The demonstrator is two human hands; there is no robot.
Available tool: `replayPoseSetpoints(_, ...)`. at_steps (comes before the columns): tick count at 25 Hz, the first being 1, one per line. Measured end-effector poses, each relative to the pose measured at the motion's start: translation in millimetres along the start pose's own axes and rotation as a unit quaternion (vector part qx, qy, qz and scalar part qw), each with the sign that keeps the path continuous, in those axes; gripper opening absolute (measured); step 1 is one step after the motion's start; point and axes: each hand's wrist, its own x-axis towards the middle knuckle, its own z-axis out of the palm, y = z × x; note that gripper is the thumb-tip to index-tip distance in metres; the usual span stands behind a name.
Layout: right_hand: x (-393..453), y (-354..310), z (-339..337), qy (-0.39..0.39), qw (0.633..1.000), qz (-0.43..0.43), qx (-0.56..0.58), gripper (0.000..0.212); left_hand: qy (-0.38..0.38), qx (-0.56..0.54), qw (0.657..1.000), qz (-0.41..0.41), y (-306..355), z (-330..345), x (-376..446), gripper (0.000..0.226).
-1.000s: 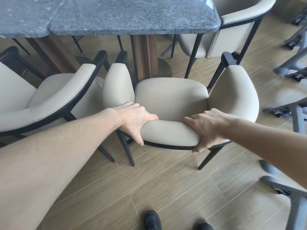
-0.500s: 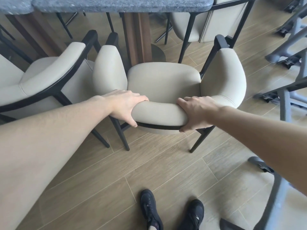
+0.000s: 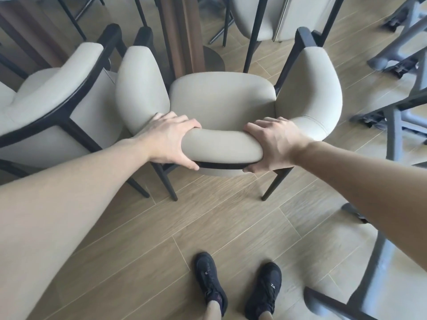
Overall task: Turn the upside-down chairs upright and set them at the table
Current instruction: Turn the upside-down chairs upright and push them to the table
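Observation:
A beige padded armchair (image 3: 221, 98) with a black frame stands upright on its legs in front of me, facing the table's wooden pedestal (image 3: 180, 35). My left hand (image 3: 171, 139) grips the left part of its curved backrest, thumb underneath. My right hand (image 3: 275, 144) grips the right part of the same backrest, fingers over the top. The tabletop is out of view.
A second beige chair (image 3: 53, 100) stands upright close on the left, nearly touching. A third one (image 3: 261, 17) stands beyond the pedestal. Grey chair legs and frames (image 3: 392, 116) crowd the right side and the lower right. My black shoes (image 3: 238, 285) are on bare wood floor behind the chair.
The view has tilted down and back: the tabletop has left the frame and my shoes have come in. Both hands keep the same grip on the backrest.

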Motion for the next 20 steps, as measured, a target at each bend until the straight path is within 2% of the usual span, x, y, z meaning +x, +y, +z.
replayPoseSetpoints(4, -4, -3, 0, -0.002, 1.000, 0.023, 0.009, 0.091, -0.017, -0.030, 0.999, -0.020, 3, -1, -2, 0.086)
replayPoseSetpoints(7, -4, -11, -11, -0.046, 0.992, 0.083, 0.081, 0.089, 0.024, -0.143, 0.982, -0.124, 21, 1, -1, 0.061)
replayPoseSetpoints(9, 1, -18, -28, -0.111, 0.974, 0.144, 0.137, 0.082, 0.041, -0.154, 0.970, -0.182, 41, 0, -4, 0.045)
replayPoseSetpoints(11, 4, -26, -49, -0.130, 0.934, 0.220, 0.251, 0.064, 0.037, -0.214, 0.953, -0.212, 62, -11, -8, 0.038)
replayPoseSetpoints(13, 2, -34, -75, -0.072, 0.863, 0.286, 0.410, 0.046, 0.028, -0.367, 0.903, -0.224, 78, -38, -11, 0.033)
replayPoseSetpoints(15, -9, -36, -107, -0.006, 0.812, 0.313, 0.492, 0.036, 0.032, -0.486, 0.848, -0.207, 89, -80, -11, 0.026)
replayPoseSetpoints(17, -26, -36, -137, 0.040, 0.776, 0.322, 0.541, 0.030, 0.075, -0.516, 0.835, -0.175, 99, -124, -13, 0.029)
replayPoseSetpoints(20, -59, -21, -193, 0.101, 0.745, 0.312, 0.581, 0.031, 0.130, -0.545, 0.818, -0.134, 129, -188, -18, 0.038)
